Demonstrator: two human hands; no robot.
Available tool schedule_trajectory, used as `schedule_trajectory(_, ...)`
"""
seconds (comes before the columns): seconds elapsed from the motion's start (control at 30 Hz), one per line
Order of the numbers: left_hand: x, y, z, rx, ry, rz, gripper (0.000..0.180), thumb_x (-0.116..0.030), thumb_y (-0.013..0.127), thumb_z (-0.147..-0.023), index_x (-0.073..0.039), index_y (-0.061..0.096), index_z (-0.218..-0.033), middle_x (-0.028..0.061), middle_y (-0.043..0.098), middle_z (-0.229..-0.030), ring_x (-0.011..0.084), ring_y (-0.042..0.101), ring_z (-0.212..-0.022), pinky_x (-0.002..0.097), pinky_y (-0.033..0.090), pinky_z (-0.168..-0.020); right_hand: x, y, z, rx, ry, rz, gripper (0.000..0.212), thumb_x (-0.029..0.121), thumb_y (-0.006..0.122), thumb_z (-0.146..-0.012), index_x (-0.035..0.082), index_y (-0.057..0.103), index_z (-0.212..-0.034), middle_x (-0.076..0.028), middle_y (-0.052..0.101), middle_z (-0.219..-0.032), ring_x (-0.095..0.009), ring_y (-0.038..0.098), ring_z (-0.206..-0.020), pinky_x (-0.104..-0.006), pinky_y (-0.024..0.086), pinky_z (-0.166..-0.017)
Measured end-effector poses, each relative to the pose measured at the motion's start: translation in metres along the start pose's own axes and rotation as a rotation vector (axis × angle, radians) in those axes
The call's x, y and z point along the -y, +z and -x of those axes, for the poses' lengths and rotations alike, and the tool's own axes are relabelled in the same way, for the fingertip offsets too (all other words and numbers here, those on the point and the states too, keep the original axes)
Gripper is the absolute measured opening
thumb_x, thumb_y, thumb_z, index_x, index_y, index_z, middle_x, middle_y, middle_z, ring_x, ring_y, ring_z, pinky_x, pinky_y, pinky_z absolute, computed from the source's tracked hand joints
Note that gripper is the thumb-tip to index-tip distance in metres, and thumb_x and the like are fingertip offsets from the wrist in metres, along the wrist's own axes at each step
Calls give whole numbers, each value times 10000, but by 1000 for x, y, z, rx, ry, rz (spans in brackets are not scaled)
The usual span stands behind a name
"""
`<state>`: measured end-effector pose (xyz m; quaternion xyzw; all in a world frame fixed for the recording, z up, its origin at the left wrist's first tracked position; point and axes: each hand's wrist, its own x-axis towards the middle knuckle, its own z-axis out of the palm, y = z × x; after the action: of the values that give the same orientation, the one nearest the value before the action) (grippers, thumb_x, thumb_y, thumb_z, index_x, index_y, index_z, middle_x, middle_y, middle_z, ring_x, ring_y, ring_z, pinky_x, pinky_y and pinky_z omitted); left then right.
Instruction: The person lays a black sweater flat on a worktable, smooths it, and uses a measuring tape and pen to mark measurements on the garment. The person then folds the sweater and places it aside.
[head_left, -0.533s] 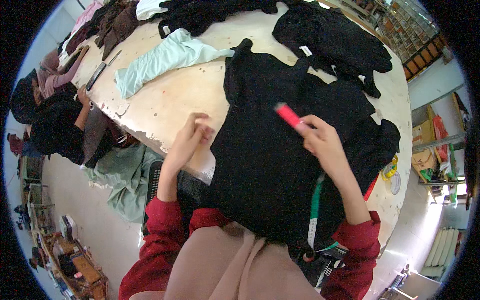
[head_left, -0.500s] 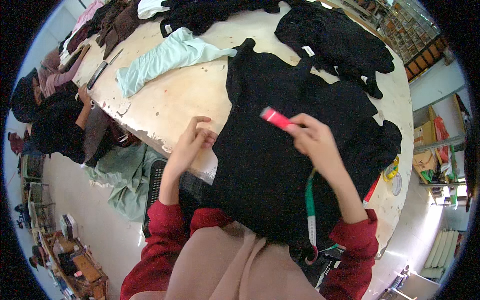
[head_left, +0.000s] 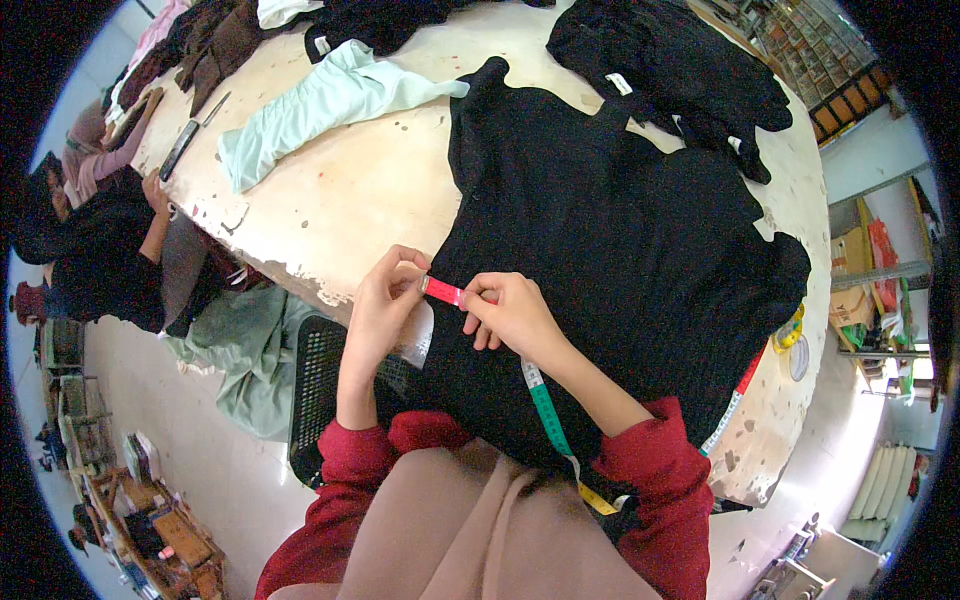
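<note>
head view: left hand (head_left: pixel 390 305) pinches the end of the measuring tape (head_left: pixel 443 291), fingertips closed on it; right hand (head_left: pixel 515 315) grips it just beside, probably so the short red stretch between sits straight. tape is above the left edge of the black garment (head_left: pixel 620 220), spread on the table (head_left: pixel 390 185), likely to keep that edge reachable. spare tape hangs below right hand, seemingly out of the way. mint cloth (head_left: pixel 320 112) lies beyond, apart from both hands.
</note>
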<state>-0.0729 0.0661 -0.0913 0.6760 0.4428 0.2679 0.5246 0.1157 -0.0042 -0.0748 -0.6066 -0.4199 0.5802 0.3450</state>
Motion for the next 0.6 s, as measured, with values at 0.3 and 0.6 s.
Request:
schedule_trajectory(0.3, -12, 4, 6, -55, -41, 224, 176, -60, 641, -916, 7, 599, -1073, 61, 679, -864, 101, 620, -826, 244, 495, -785, -5, 2, -4, 17, -5, -112, 218, 148, 548, -926, -57, 609, -881, -161, 685, -731, -217, 709, -617, -267, 559, -515)
schedule_trajectory(0.6, -3, 9, -6, -66, -59, 178, 177, 18, 736, -815, 36, 669, -978, 88, 704, -899, 111, 660, -836, 227, 512, -745, -4, -28, 22, 94, 46, -106, 256, 258, 658, -916, 21, 630, -1009, 0, 554, -601, -58, 432, -421, -218, 292, -384)
